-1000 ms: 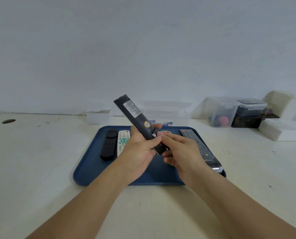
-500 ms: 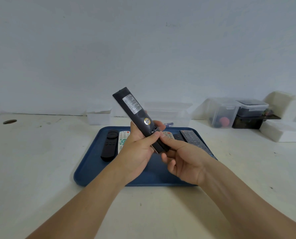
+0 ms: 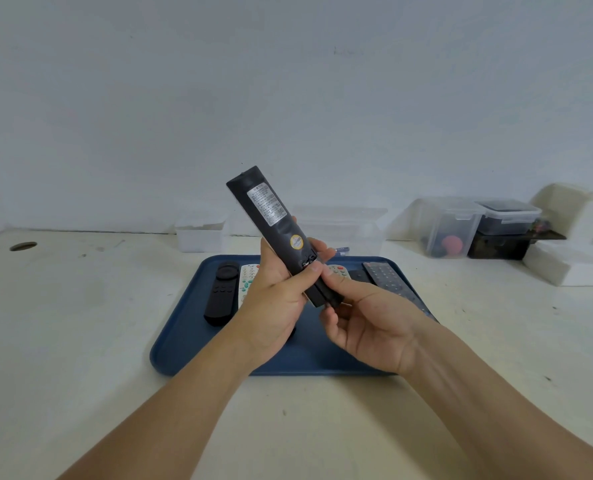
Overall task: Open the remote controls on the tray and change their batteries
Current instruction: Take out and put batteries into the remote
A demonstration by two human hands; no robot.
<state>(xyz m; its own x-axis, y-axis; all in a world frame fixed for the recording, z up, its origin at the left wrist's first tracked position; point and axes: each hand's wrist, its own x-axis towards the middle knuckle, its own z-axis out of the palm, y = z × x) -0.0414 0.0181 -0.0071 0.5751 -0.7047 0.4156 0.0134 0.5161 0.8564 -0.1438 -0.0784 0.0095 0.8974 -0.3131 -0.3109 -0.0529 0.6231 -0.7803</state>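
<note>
- My left hand (image 3: 274, 299) grips the black remote (image 3: 274, 230), back side facing me, above the blue tray (image 3: 191, 337).
- My right hand (image 3: 367, 323) pinches its lower end.

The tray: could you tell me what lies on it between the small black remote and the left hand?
In the head view, a white remote lies there, partly hidden by the left hand.

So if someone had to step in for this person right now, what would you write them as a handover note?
Left hand: grips the long black remote, back side up and tilted.
Right hand: thumb and fingers pinch the remote's lower end, at the battery cover.
Blue tray: holds a small black remote, a white remote, another white remote partly hidden, and a grey remote.
Done: one remote picked up; whether its cover is off is unclear.
Left: open it, swap batteries, then the others.
</note>
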